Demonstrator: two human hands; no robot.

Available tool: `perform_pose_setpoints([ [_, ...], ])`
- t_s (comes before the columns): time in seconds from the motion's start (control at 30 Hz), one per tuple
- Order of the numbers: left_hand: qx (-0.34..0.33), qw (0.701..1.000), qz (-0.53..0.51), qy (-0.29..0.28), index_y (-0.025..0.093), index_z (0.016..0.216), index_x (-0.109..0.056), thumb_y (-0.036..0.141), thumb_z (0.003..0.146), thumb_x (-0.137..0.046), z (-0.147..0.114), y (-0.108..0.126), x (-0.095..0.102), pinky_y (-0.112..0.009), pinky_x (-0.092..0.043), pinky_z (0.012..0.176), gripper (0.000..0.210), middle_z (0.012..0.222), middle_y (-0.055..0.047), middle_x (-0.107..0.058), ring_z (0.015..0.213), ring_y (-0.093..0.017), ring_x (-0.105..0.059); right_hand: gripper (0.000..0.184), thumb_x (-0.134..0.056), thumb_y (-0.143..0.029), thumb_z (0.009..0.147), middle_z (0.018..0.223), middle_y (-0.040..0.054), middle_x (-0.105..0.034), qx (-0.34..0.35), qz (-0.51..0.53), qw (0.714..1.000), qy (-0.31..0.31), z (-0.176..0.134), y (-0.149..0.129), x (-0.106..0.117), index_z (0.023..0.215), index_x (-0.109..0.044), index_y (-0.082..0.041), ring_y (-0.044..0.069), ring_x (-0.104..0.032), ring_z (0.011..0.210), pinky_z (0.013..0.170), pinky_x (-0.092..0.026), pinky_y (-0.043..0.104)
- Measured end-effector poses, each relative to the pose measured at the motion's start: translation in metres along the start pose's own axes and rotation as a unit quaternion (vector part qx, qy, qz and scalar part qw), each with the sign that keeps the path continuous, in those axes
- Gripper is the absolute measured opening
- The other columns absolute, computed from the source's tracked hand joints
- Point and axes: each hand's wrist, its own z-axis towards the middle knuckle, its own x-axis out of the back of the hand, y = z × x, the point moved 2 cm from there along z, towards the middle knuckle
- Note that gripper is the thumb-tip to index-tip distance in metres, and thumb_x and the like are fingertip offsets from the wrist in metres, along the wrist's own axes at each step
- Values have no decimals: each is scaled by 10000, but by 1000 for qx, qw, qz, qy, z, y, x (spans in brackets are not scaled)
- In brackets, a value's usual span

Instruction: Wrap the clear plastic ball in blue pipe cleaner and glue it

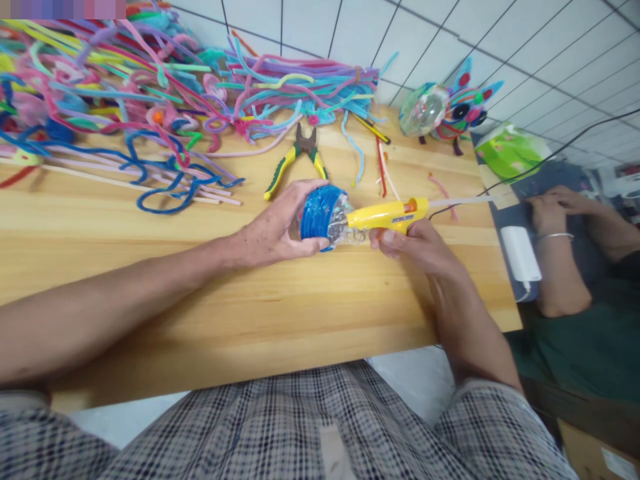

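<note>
My left hand (280, 230) is closed around a clear plastic bottle (341, 212) lying on its side, with blue pipe cleaner (319, 215) wound about its body. In my right hand (413, 243) is a yellow hot glue gun (387, 215), a pale glue stick (460, 201) poking out of its back. The gun's nozzle meets the right end of the bottle, though I cannot tell whether it touches. Just beyond my left hand, pliers (306, 141) with yellow and green handles lie with their handles spread.
Heaps of coloured pipe cleaners (150, 87) cover the back left, beside a bundle (310, 83). At the back right stands a pipe-cleaner animal (465, 110) with a clear bottle body, near a green packet (513, 150). Another person's hands (550, 207) rest by a white device (520, 253).
</note>
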Motion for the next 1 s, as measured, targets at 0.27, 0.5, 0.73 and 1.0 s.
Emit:
perform_pose_setpoints([
  [0.27,-10,1000,-12,12,220,1646,-497,572,916,-867,0,0,-1,-629,-497,1329,891,1662,-207,-573,1545,-420,-592,563,-842,-733,908,623,-20,-576,2,7,1000,5,1,2,-1,778,-750,-193,121,-475,576,559,-356,308],
  [0.5,-27,1000,14,-7,194,1679,-428,504,964,-826,-1,3,1,-640,-481,1337,875,1688,-231,-536,1592,-418,-547,572,-843,-745,898,610,-14,-568,-3,5,1000,7,1,-1,-2,769,-744,-197,142,-500,606,576,-360,315],
  [0.73,-3,1000,9,-8,187,1660,-447,530,941,-834,0,6,1,-609,-473,1345,886,1688,-223,-544,1576,-404,-553,576,-833,-737,911,580,-29,-551,1,9,1000,9,0,-2,-2,766,-746,-187,125,-471,568,576,-342,318],
  [1.0,-20,1000,23,3,207,1660,-453,536,932,-836,-1,5,-2,-621,-492,1329,885,1666,-216,-565,1565,-410,-567,571,-859,-742,880,605,-23,-575,-20,22,999,33,-2,1,0,794,-756,-186,107,-427,520,532,-297,312],
])
